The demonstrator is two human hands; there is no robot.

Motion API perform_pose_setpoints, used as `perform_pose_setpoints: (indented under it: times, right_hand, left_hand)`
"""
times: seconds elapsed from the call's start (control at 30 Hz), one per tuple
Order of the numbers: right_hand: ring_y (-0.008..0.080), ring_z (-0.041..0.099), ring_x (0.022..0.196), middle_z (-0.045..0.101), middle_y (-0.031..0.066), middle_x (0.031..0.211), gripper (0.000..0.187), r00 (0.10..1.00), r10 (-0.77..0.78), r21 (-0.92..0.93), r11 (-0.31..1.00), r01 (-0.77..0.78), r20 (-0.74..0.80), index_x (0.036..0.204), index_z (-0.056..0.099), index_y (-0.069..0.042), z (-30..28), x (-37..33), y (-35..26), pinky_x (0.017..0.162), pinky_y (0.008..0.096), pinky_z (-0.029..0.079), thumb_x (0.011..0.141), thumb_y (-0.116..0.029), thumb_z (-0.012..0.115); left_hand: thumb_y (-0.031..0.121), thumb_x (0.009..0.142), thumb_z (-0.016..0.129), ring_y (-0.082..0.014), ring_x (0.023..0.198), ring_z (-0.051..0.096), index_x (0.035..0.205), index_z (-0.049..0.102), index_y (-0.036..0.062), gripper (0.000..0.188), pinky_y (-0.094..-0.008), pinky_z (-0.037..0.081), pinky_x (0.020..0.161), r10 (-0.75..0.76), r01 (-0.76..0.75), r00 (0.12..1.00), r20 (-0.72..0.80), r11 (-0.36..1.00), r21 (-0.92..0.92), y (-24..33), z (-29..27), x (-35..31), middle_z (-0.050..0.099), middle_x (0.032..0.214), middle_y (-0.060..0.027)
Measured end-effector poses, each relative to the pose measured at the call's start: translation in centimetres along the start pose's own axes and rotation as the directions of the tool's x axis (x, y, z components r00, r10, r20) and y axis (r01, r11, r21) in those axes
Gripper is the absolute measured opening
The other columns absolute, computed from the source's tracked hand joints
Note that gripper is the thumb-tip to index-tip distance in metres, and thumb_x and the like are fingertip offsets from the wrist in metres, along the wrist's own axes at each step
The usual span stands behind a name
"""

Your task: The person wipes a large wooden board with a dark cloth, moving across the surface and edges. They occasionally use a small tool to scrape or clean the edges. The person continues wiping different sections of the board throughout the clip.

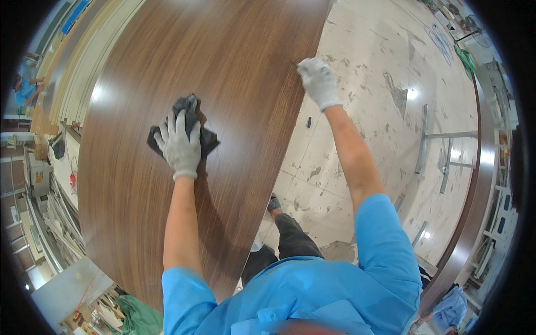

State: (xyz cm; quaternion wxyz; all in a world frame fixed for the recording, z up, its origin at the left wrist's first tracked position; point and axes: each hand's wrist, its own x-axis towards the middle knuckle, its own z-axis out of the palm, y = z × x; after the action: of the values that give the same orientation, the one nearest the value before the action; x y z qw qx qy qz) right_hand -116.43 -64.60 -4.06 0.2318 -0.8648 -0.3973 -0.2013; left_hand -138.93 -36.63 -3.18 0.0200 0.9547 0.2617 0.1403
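A large brown wood-grain panel lies in front of me. On it, my left hand, in a pale work glove, presses a crumpled black cloth to the surface. The fingers are bent over the cloth, which sticks out on both sides. Farther off, my right hand, also gloved, is at the panel's right edge. Its fingers are drawn together, and a small dark bit shows at their tips. What that bit is, I cannot make out.
Right of the panel is a pale, stained floor with a small dark object on it. Metal legs stand beside another brown panel at far right. Boards are stacked at left, where a person in blue works.
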Motion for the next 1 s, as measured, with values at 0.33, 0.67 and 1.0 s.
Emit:
perform_pose_setpoints:
  times: [0.33,0.67,1.0]
  right_hand:
    - [0.0288,0.064,0.085,0.064,0.0075,0.082,0.004,1.0,-0.016,0.205,0.979,0.011,0.019,0.091,0.065,-0.011,-1.3,-3.4,-2.5,0.077,0.0426,0.051,0.088,-0.01,0.063]
    - [0.0262,0.065,0.087,0.068,0.0083,0.083,0.009,0.76,-0.192,0.715,0.535,-0.449,0.621,0.089,0.07,-0.01,-8.6,-10.6,-14.1,0.079,0.0392,0.051,0.087,-0.016,0.064]
    - [0.0147,0.063,0.074,0.07,0.0073,0.086,0.017,0.771,0.583,0.428,0.646,-0.632,0.257,0.102,0.074,-0.002,-15.0,-17.3,-13.0,0.065,0.0297,0.048,0.089,-0.013,0.073]
  left_hand:
    - [0.053,0.096,0.054,-0.0407,0.142,0.039,0.143,0.053,0.0208,0.057,-0.0593,0.023,0.119,0.006,-0.006,1.0,-0.013,1.0,-0.014,1.5,1.6,3.4,0.047,0.153,-0.0118]
    - [0.054,0.095,0.055,-0.0394,0.142,0.039,0.143,0.054,0.021,0.058,-0.0586,0.025,0.118,0.141,-0.143,0.989,-0.032,0.988,-0.062,2.3,2.5,5.2,0.048,0.152,-0.0115]
    - [0.035,0.08,0.069,-0.04,0.134,0.045,0.131,0.061,0.0146,0.055,-0.0583,0.029,0.116,0.628,-0.537,0.771,0.104,0.729,-0.424,5.9,-7.0,-19.0,0.054,0.141,-0.0132]
